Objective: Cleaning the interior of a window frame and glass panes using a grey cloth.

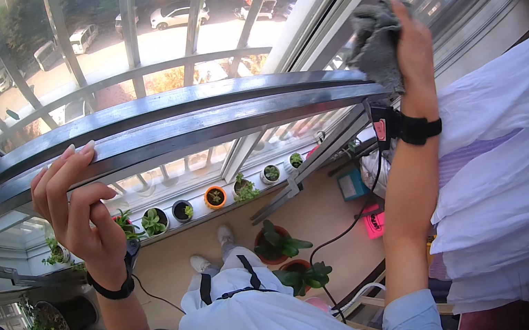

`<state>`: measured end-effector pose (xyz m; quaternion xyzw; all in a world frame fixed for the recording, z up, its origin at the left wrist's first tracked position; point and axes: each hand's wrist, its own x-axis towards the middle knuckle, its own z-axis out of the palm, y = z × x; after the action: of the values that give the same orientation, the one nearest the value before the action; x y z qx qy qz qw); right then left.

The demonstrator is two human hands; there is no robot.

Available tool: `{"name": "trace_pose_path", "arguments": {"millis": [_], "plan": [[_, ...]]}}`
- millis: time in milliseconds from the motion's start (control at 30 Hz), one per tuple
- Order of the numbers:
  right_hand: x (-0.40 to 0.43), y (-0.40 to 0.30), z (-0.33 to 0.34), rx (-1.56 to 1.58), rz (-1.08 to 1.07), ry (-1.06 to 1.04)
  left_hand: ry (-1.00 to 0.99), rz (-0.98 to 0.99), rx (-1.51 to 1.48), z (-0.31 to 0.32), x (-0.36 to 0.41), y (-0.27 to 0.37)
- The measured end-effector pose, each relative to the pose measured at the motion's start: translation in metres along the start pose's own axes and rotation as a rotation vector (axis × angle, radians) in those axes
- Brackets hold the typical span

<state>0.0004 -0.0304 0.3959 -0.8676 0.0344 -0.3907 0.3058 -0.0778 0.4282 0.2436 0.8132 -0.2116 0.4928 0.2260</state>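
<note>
My right hand (414, 56) holds a crumpled grey cloth (375, 41) at the right end of two shiny metal rails, close to the window frame. The nearer rail (234, 112) runs across the view at about chest height, with the farther rail (179, 96) alongside it. On the left, my left hand (77, 207) rests its fingertips on the nearer rail, its fingers bent and apart, with no object in it. Each wrist wears a black strap with a small device and a cable.
Potted plants line the windowsill (209, 211) below the rails, and larger potted plants (278, 244) stand on the floor beside my feet. White fabric (506, 166) hangs at the right. A metal bracket arm (315, 156) slants under the rails. Black cables trail across the floor.
</note>
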Motion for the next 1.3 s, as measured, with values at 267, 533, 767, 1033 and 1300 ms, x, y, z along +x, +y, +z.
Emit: {"name": "trace_pose_path", "arguments": {"millis": [267, 533, 767, 1033, 1300], "plan": [[-0.013, 0.037, -0.035, 0.446, 0.272, 0.372, 0.007, 0.024, -0.033, 0.0, -0.001, 0.003], [-0.012, 0.025, 0.008, -0.14, 0.101, -0.042, 0.017, 0.03, -0.021, 0.001, 0.002, 0.002], [-0.039, -0.013, 0.038, -0.589, -0.142, 0.011, 0.033, 0.024, -0.022, 0.007, 0.0, 0.006], [-0.045, -0.036, 0.049, -0.167, -0.098, -0.214, 0.065, 0.033, 0.04, 0.01, -0.002, -0.001], [-0.192, -0.048, 0.062, 1.376, 0.325, 0.263, 0.058, 0.069, -0.01, 0.007, -0.003, -0.005]]}}
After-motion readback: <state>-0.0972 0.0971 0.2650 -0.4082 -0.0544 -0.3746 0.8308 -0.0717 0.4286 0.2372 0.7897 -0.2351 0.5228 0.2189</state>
